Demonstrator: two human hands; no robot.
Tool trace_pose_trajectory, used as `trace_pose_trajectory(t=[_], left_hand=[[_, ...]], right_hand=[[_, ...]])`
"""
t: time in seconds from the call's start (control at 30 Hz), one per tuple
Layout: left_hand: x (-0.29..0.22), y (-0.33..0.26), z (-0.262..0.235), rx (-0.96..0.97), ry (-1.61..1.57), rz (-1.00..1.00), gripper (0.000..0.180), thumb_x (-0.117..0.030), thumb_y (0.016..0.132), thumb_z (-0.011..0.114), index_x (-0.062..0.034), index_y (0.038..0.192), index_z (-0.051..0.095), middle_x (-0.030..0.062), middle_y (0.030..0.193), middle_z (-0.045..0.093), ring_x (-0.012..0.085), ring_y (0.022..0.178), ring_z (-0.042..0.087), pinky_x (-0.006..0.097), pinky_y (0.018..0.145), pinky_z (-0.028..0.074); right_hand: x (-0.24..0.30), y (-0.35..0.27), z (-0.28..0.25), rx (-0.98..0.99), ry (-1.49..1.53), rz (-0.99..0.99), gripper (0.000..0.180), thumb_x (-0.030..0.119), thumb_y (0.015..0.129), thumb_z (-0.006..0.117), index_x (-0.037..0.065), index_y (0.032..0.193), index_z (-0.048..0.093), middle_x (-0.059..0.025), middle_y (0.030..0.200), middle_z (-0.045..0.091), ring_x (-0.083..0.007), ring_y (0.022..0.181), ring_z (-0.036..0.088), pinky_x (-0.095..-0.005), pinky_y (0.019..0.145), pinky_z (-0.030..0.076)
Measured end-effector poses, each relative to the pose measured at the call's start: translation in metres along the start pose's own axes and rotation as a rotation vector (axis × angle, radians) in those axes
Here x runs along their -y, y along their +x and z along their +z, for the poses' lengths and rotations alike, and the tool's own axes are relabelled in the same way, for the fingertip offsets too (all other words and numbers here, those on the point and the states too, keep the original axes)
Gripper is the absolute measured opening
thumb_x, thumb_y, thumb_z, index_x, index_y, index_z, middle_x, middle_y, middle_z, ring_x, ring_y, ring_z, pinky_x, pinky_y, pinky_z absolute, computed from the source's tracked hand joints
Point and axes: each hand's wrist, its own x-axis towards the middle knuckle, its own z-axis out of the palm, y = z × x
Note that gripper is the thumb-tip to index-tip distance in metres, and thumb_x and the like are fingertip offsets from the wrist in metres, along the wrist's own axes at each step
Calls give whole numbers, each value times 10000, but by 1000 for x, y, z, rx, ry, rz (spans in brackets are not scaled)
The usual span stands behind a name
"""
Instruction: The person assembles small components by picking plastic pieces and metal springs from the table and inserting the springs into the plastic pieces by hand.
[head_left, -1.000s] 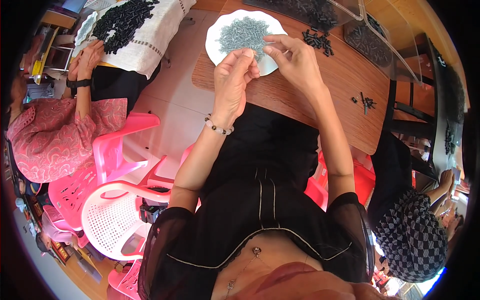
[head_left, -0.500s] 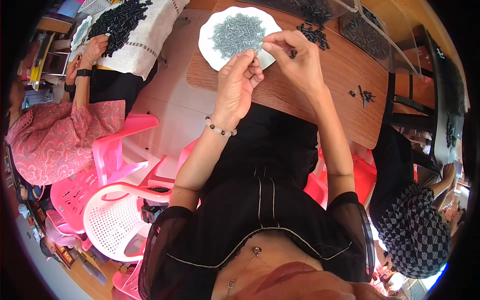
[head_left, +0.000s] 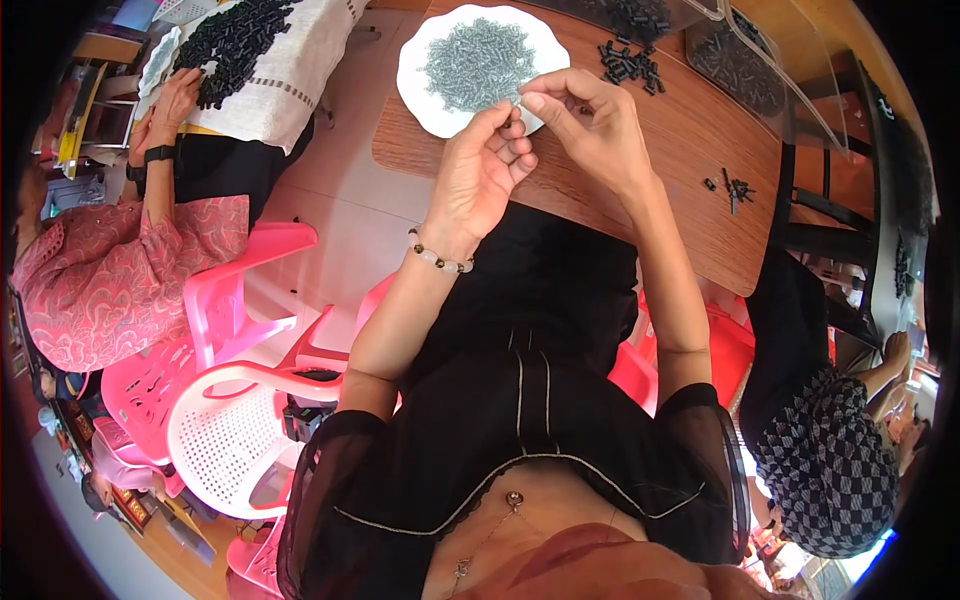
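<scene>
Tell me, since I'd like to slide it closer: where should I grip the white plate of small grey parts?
Probably the scalloped near rim of the white plate, from the left, gripped low and level: both hands crowd its right edge, and the grey parts are heaped in the middle.

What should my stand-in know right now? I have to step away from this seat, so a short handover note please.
Left hand: raised over the table edge, fingertips pinched together against the right hand; whatever it holds is too small to tell.
Right hand: fingertips meet the left at the rim of the white plate.
The plate holds a heap of small grey parts. A small pile of black parts lies beyond it on the wooden table; a few more lie to the right.
Done: cannot tell. Left: the grey heap is large.
</scene>
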Motion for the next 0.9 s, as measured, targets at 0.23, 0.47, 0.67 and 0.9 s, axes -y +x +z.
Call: trace_pose_trajectory(t=[0.23, 0.47, 0.67, 0.9], left_hand=[[10, -6, 3, 12, 98, -15, 170, -231, 912, 641, -65, 942, 621, -16, 808, 582, 77, 702, 544, 245, 657, 494], [25, -24, 3, 153, -218, -231, 249, -262, 887, 668, -104, 1069, 611, -23, 980, 615, 85, 840, 583, 256, 782, 514], [43, -32, 4, 183, -218, -230, 289, -280, 842, 709, -128, 1071, 617, -14, 971, 630, 111, 861, 589, 279, 808, 500], [51, -36, 4, 259, -123, -187, 268, -302, 818, 730, -133, 1008, 648, -27, 923, 636, 107, 875, 580, 282, 816, 474]], right_hand=[[10, -16, -14, 12, -37, -36, 98, 107, 807, 713, 29, 865, 701, -45, 762, 679, -141, 719, 582, -286, 676, 481], [21, -47, -32, -149, -211, -340, 80, 43, 741, 727, 32, 802, 676, -68, 781, 670, -222, 723, 585, -316, 686, 465], [24, -67, -31, -212, -262, -503, 132, 14, 717, 733, 39, 829, 667, -46, 768, 654, -219, 715, 565, -323, 671, 441], [21, -73, -32, -210, -272, -523, 161, 9, 692, 745, 43, 830, 670, -38, 771, 651, -217, 704, 556, -318, 654, 433]])
